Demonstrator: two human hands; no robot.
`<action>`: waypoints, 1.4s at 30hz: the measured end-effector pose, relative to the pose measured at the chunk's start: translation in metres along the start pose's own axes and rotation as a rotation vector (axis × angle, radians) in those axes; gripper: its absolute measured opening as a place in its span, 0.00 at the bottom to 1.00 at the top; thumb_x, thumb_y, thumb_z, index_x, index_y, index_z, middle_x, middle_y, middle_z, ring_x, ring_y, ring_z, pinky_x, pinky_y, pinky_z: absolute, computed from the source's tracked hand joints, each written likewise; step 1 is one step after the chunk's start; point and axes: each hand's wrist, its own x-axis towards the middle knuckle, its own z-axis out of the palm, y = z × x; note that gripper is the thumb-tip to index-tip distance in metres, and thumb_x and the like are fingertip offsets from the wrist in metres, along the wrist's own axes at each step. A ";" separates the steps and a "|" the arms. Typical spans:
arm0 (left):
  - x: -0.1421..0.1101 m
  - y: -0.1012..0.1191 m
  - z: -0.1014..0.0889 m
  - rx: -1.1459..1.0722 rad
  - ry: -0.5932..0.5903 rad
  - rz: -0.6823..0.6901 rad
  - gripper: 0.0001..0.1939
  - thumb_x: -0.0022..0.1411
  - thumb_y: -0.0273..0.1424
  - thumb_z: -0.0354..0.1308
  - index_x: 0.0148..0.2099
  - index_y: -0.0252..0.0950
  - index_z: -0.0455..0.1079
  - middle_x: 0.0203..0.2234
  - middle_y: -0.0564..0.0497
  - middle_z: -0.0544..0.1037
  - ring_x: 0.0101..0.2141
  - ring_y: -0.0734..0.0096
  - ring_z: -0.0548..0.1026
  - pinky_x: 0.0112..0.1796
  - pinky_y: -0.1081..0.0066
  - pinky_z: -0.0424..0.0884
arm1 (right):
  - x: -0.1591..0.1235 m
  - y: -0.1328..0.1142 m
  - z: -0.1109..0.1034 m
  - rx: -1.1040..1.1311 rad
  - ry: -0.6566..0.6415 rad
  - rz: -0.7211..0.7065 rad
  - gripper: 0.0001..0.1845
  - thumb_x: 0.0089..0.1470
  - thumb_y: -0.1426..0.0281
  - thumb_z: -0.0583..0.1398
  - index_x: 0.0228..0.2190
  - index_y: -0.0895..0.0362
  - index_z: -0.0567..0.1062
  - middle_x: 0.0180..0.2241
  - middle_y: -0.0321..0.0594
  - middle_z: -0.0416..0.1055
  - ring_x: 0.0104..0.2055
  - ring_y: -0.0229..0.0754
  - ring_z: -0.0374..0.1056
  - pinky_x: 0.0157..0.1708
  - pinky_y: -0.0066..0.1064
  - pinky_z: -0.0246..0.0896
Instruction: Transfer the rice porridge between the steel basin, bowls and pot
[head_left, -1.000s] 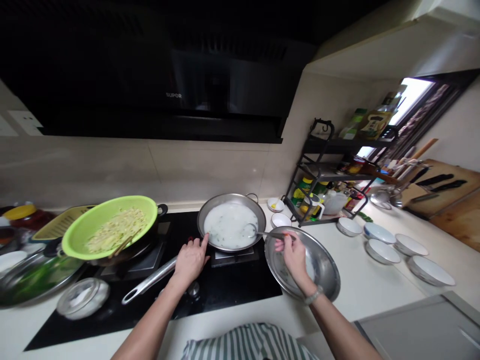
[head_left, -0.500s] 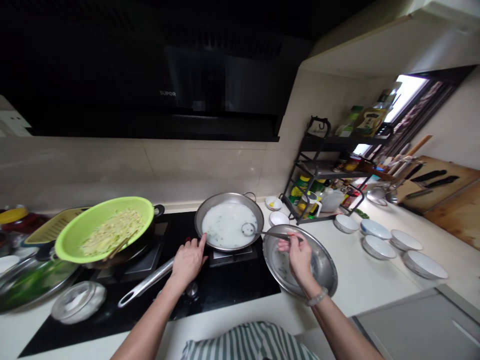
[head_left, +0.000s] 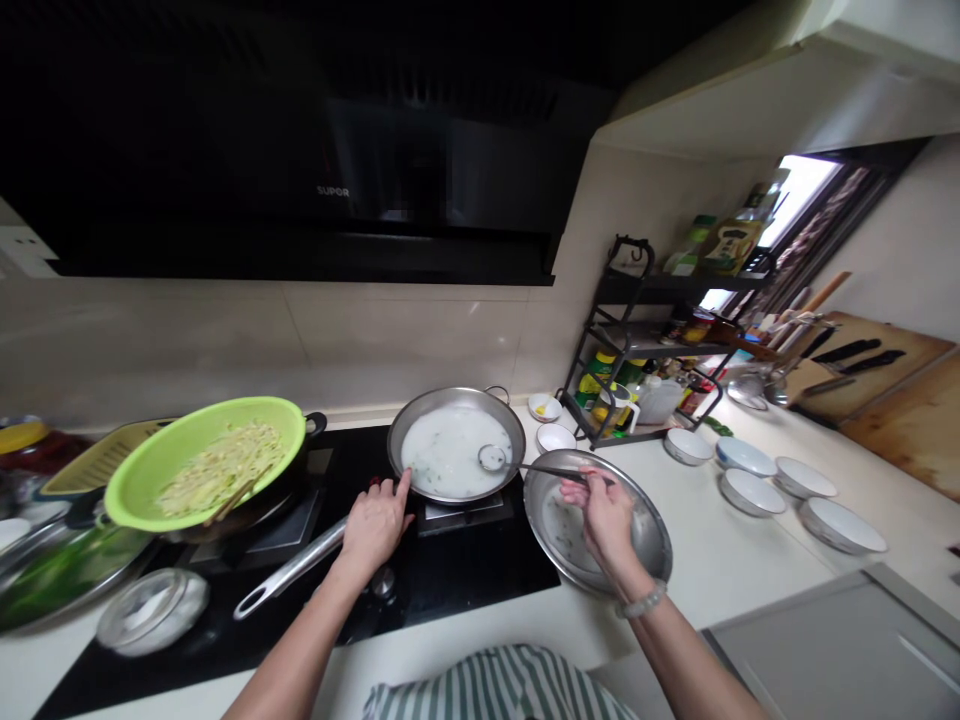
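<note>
A steel frying pan (head_left: 517, 430) on the stove holds white, cloudy liquid (head_left: 450, 450) with green bits in it. My left hand (head_left: 375, 525) is closed over the near end of its long handle (head_left: 292, 570), index finger stretched along to the pan's rim. In my right hand (head_left: 600, 515) is a ladle (head_left: 544, 470); its round bowl sits at the liquid's right side, inside the pan. Beneath that hand stands a steel mixing bowl (head_left: 652, 510), with some pale liquid and dark bits at the bottom.
Left of the pan, a green colander (head_left: 127, 500) of pale noodle-like strips, with chopsticks on it, rests over another pan. A glass jar (head_left: 154, 610) stands at the front left. Two small dishes, a spice rack (head_left: 630, 340) and several white bowls (head_left: 840, 525) are at right.
The ladle's bowl has shifted very slightly left in the pan. My left hand stays at the handle; the whole view has moved a little.
</note>
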 end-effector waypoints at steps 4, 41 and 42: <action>0.000 0.000 -0.001 0.016 0.000 0.009 0.31 0.63 0.36 0.51 0.66 0.33 0.53 0.41 0.38 0.71 0.40 0.56 0.70 0.38 0.63 0.63 | -0.001 -0.016 -0.013 0.075 0.046 0.019 0.08 0.42 0.66 0.59 0.29 0.54 0.69 0.18 0.40 0.75 0.19 0.46 0.71 0.17 0.33 0.66; 0.000 0.001 -0.001 0.044 -0.013 0.019 0.32 0.63 0.37 0.50 0.67 0.32 0.52 0.42 0.38 0.71 0.40 0.55 0.70 0.38 0.63 0.63 | -0.020 -0.015 -0.058 -0.071 0.034 -0.250 0.15 0.52 0.59 0.59 0.37 0.56 0.70 0.21 0.40 0.75 0.24 0.46 0.73 0.24 0.35 0.68; 0.000 0.001 -0.001 0.042 -0.012 0.020 0.32 0.63 0.37 0.50 0.67 0.31 0.52 0.42 0.38 0.71 0.40 0.55 0.70 0.38 0.63 0.63 | -0.021 -0.015 -0.046 -0.115 -0.021 -0.269 0.15 0.53 0.58 0.58 0.37 0.56 0.70 0.20 0.40 0.74 0.24 0.46 0.73 0.27 0.37 0.69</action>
